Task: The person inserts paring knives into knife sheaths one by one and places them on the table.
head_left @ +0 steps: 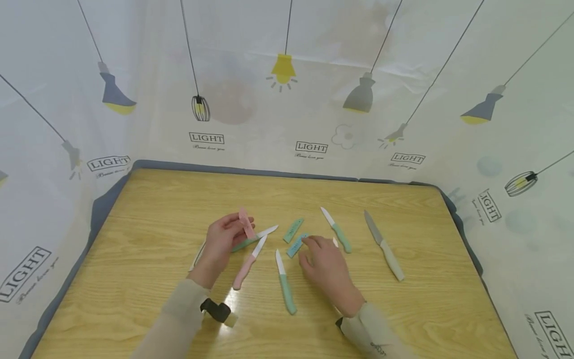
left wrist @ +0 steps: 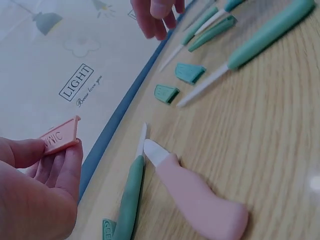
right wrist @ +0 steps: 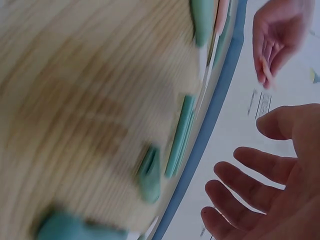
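My left hand [head_left: 220, 244] pinches a pink blade sheath [left wrist: 61, 136] between thumb and fingers, raised over the table. Below it, a pink-handled knife [head_left: 244, 269] and a green-handled knife [left wrist: 131, 195] lie with blade tips close together. My right hand [head_left: 326, 267] hovers with fingers spread and nothing between them, as the right wrist view shows. In the head view its fingertips overlap a teal-blue sheath [head_left: 295, 246]; a green sheath [head_left: 293, 230] lies just beyond. Another green-handled knife [head_left: 286, 291] is between the hands. A blade tip [head_left: 335, 242] peeks out past my right hand, the rest hidden.
Right of my right hand lie a green-handled knife [head_left: 342, 238] and a larger cream-handled knife [head_left: 392, 261], blades pointing away. A pale narrow object [head_left: 197, 257] shows beside my left wrist. The wooden table [head_left: 430, 319] meets a printed wall sheet [head_left: 260, 124] at its back edge.
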`<state>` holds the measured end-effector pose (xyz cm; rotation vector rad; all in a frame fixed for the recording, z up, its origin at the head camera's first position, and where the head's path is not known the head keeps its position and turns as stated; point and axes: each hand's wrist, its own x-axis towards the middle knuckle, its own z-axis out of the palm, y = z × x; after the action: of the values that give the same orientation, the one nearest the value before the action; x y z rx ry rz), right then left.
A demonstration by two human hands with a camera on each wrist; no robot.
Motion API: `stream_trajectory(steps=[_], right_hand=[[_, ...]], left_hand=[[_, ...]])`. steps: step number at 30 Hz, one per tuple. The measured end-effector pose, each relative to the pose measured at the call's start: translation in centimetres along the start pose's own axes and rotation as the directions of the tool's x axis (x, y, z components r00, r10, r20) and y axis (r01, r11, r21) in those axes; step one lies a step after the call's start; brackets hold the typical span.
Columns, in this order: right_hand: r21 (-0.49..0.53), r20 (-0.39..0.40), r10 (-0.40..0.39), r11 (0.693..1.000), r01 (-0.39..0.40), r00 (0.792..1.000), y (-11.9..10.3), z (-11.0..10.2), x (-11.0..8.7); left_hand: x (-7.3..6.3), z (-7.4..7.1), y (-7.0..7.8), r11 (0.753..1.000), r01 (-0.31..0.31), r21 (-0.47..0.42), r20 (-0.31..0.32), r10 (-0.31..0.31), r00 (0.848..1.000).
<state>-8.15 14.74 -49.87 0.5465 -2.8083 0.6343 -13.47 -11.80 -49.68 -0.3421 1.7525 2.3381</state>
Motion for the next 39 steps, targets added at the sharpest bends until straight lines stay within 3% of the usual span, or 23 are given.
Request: stream_trajectory(steps=[6, 12, 18, 26, 33, 39], right_hand=[[-0.011, 0.049, -0.088, 0.996, 0.089, 0.995, -3.2, 1.6, 0.7], [-0.023, 0.109, -0.120, 0.992, 0.123, 0.987, -5.9, 3.3, 1.7], [-0.050, 0.125, -0.143, 0.987, 0.151, 0.982, -7.8, 5.2, 2.5], [-0.044, 0.220, -0.130, 0.989, 0.143, 0.967, -9.1, 6.4, 3.2], [-0.049, 0.225, -0.122, 0.989, 0.137, 0.967, -9.1, 6.9, 3.3], [-0.100, 0.263, -0.071, 0.990, 0.101, 0.962, -9.5, 6.9, 3.1]], left_hand=[[0.5, -0.5, 0.0, 0.993, 0.018, -0.117, -0.030, -0.021, 0.999], [0.4, -1.1, 0.4, 0.995, 0.031, -0.096, -0.089, -0.039, 0.995], [0.4, -1.5, 0.6, 0.989, 0.016, -0.145, -0.129, -0.035, 0.991], [0.3, -1.8, 0.7, 0.983, 0.003, -0.183, -0.160, -0.033, 0.987], [0.4, -1.9, 0.7, 0.982, 0.011, -0.190, -0.166, -0.043, 0.985], [0.4, -2.2, 0.7, 0.982, 0.014, -0.189, -0.168, -0.046, 0.985]])
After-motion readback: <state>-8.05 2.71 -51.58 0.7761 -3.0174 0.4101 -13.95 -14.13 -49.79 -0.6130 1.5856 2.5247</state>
